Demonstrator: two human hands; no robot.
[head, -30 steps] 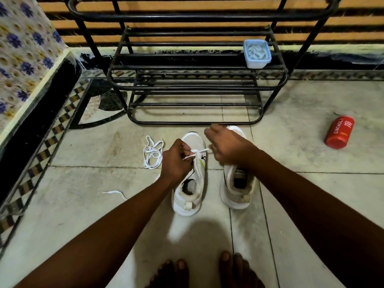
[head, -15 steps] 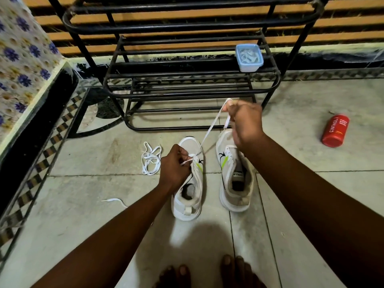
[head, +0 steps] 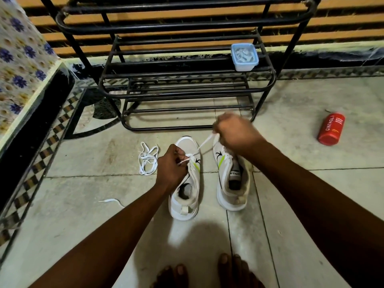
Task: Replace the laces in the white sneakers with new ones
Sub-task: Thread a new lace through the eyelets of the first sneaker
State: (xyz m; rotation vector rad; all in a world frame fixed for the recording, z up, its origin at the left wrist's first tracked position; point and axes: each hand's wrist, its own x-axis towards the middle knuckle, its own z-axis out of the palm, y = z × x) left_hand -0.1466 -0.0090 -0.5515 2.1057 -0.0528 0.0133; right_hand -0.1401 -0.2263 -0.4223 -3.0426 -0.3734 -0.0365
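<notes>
Two white sneakers stand side by side on the tiled floor, toes pointing away from me. My left hand (head: 171, 166) grips the left sneaker (head: 187, 196) at its eyelets and pinches a short lace end. My right hand (head: 234, 132) pinches the other end of the white lace (head: 204, 142), which runs taut down to the left sneaker. That hand hovers over the toe of the right sneaker (head: 232, 183). A loose bundle of white lace (head: 148, 159) lies left of the shoes. Another lace end (head: 111, 201) shows beside my left forearm.
A black metal shoe rack (head: 187, 84) stands just behind the sneakers, with a small blue plastic box (head: 244, 57) on a shelf. A red bottle (head: 331, 129) lies on the floor at the right. A patterned ledge (head: 27, 65) borders the left. My bare toes (head: 207, 273) are at the bottom.
My right hand pulled the lace up and away toward the rack, then came back down closer to the shoes. My left hand stayed on the left sneaker.
</notes>
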